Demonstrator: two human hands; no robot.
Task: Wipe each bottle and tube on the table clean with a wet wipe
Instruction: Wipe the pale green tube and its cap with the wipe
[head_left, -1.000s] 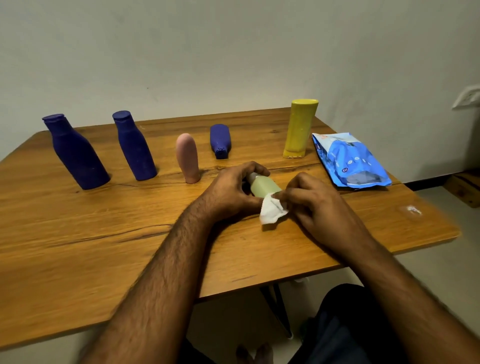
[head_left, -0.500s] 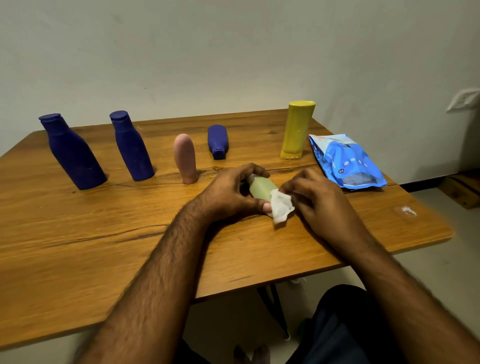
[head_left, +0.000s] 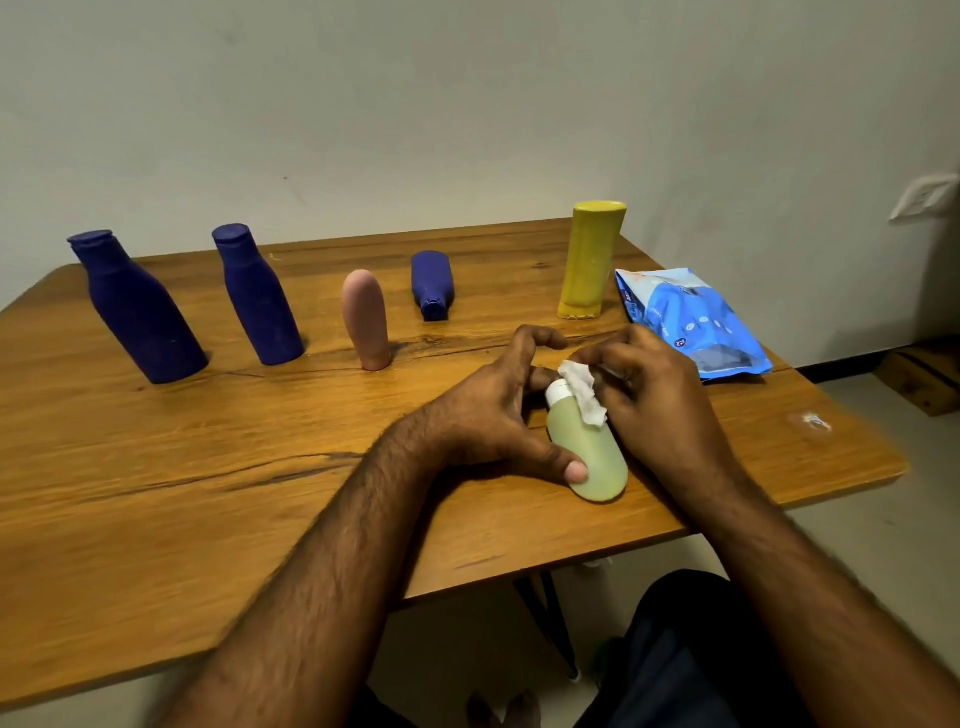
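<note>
A small pale green bottle (head_left: 589, 452) with a white cap lies near the table's front edge, cap pointing away from me. My left hand (head_left: 493, 415) holds it, thumb on its side near the base. My right hand (head_left: 649, 395) pinches a crumpled white wet wipe (head_left: 583, 391) against the bottle's neck and cap. Behind stand two dark blue bottles (head_left: 137, 312) (head_left: 257, 296), a pink tube (head_left: 365, 319) and a yellow tube (head_left: 589, 260). A small dark blue bottle (head_left: 432, 285) lies flat between the pink and yellow ones.
A blue wet-wipe pack (head_left: 685, 322) lies at the right of the wooden table (head_left: 208, 467), behind my right hand. A small clear scrap (head_left: 813, 422) sits near the right edge. A wall runs just behind the table, and a wooden box (head_left: 922, 374) is on the floor at right.
The green bottle has turned so its base now points towards me. The wipe has moved from the bottle's near end up to its cap and neck.
</note>
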